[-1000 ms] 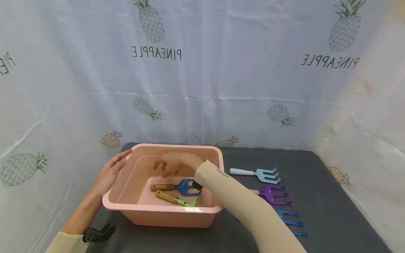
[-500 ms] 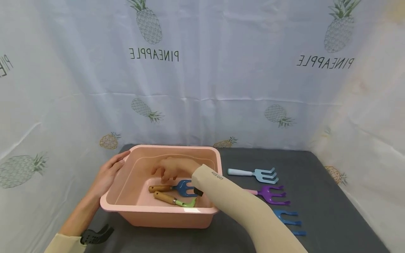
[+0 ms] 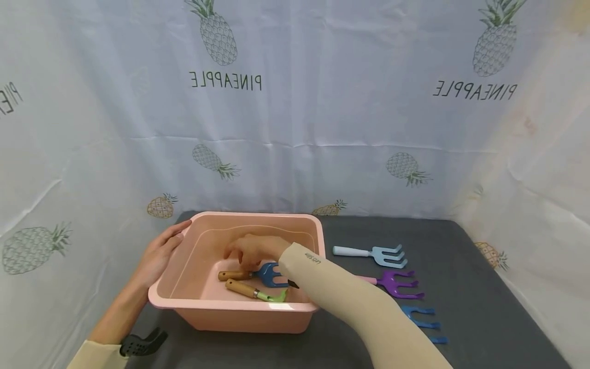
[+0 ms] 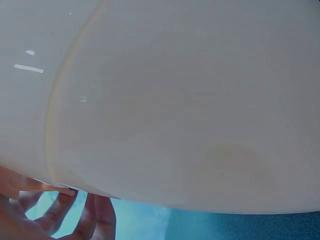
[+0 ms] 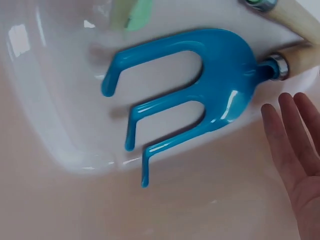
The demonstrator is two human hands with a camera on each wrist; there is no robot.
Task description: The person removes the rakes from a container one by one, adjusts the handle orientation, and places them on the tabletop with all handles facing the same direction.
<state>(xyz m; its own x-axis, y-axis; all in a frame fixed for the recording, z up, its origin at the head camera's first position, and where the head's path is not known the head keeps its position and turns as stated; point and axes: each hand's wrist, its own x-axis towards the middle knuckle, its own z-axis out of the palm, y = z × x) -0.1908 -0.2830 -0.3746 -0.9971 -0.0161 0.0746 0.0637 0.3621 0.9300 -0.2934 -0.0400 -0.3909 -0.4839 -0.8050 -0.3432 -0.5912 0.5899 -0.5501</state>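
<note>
A peach-pink, rectangular basin [image 3: 244, 319] stands upright on the bench [image 3: 461, 287], with the left hand [image 3: 159, 253] at its left rim. On its floor lies a glossy blue hand fork [image 3: 267, 275], three bent-tipped tines pointing right, wooden handle pointing left; the right hand [image 3: 253, 250] is near its neck. Just in front lies a light-green tool [image 3: 244, 288], also wooden-handled, its handle pointing left.

The right wrist view's right edge cuts off the right hand [image 5: 304, 182] and wooden handles [image 5: 302, 60].
</note>
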